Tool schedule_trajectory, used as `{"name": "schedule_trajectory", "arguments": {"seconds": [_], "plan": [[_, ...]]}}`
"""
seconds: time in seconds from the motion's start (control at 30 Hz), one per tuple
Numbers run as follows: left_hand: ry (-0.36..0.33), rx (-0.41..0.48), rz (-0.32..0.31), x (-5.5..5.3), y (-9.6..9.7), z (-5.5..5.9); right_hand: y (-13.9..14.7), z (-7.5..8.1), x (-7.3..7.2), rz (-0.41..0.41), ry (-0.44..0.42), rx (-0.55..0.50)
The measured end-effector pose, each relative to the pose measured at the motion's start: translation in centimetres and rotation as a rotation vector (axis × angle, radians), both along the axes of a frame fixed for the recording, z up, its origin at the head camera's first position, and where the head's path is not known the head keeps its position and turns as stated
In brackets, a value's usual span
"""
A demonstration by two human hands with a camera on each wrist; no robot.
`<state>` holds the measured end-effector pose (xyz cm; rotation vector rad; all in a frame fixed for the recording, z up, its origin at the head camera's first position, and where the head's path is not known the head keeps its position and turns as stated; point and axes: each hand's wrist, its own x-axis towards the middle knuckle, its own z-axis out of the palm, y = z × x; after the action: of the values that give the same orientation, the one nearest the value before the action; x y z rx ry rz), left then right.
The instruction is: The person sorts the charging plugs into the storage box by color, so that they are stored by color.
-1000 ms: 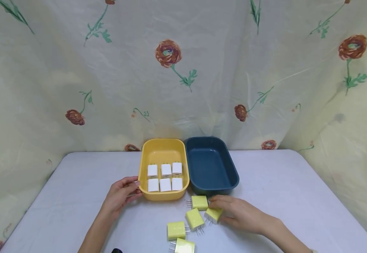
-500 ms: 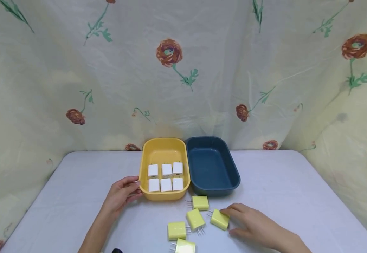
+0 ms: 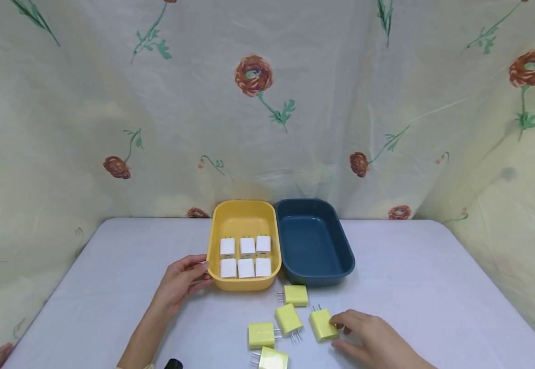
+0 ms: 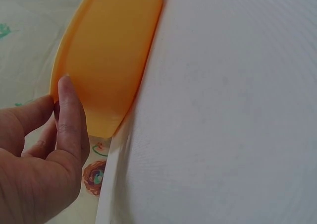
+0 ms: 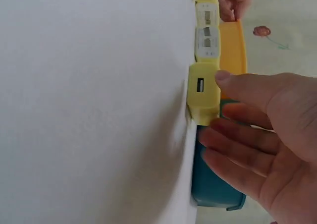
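My left hand [image 3: 182, 282] holds the left rim of a yellow plastic tray [image 3: 244, 285]; in the left wrist view the thumb and fingers meet at its edge. Two rows of white plug chargers [image 3: 247, 247] stand inside that tray. At the right, my right hand [image 3: 369, 335] touches the side of a yellow plug charger [image 3: 324, 326] with its fingertips. This charger lies on the table, prongs pointing away from me. The right wrist view shows the thumb at the charger's [image 5: 204, 97] edge, other fingers spread loosely beside it.
A dark blue tray [image 3: 315, 281] stands against the yellow one. Other yellow chargers [image 3: 288, 319] lie loose on the white table [image 3: 433, 287] in front of the trays. A black object [image 3: 173, 364] shows at the bottom edge. A flowered curtain [image 3: 313, 154] hangs behind.
The yellow charger at my right hand has turned, its prongs swinging from toward me to away, and it has shifted right. My right hand has drawn back nearer. My left hand stays at the tray.
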<state>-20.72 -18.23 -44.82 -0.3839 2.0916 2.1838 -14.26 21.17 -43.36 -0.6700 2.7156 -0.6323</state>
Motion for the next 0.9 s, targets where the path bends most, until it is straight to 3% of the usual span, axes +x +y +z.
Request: {"name": "schedule_trajectory", "arguments": {"seconds": [0.17, 0.33, 0.4, 0.57, 0.9], "plan": [[-0.01, 0.003, 0.005, -0.1, 0.0, 0.1, -0.7, -0.2, -0.3, -0.049, 0.029, -0.01], [-0.01, -0.002, 0.006, 0.0, 0.0, 0.0, -1.0, -0.6, -0.8, -0.051, -0.092, -0.095], [-0.01, -0.002, 0.007, 0.0, 0.0, 0.0, -1.0, -0.7, -0.9, -0.022, -0.102, -0.118], [-0.011, 0.005, 0.01, 0.0, 0.0, 0.0, -0.7, -1.1, -1.0, 0.069, -0.03, -0.117], [-0.007, 0.014, 0.008, 0.1, 0.0, 0.2, -0.2, -0.8, -1.0, 0.067, -0.026, -0.197]]}}
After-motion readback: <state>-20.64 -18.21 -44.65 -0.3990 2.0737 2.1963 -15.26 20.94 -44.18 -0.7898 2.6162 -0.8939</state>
